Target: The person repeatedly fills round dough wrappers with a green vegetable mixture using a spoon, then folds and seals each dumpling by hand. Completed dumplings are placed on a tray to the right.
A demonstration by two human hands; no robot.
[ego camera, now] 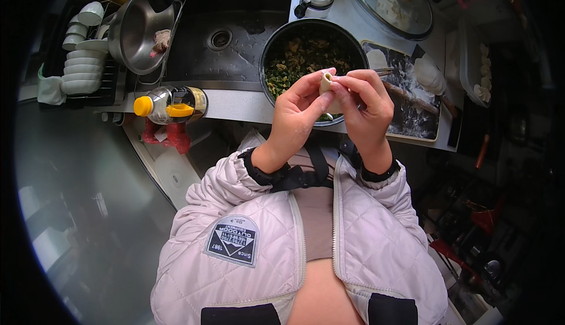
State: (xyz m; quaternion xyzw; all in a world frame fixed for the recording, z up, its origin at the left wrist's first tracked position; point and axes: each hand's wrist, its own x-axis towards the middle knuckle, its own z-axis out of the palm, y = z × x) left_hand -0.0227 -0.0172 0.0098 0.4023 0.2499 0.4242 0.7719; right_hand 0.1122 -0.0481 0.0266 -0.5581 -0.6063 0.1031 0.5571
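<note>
A folded dough wrapper [326,84], with a small opening at its top, is pinched between the fingertips of my left hand [295,115] and my right hand [366,106]. Both hands are above the near edge of a round dark pot [263,66] of chopped green and yellowish filling [304,53]. Right of the pot lies a floured dark board [408,124] with a wooden rolling pin [412,98], a flat dough wrapper [376,59] and a pile of wrappers [429,75]. My fingers hide part of the dough and the pot's near side.
A sink [190,51] lies left of the pot, with a steel bowl [132,38] and stacked white bowls [83,71] beyond. A yellow-capped bottle [176,104] lies on the counter edge. Behind the board is a glass lid [415,11]; a plastic container [468,69] holds dumplings at right.
</note>
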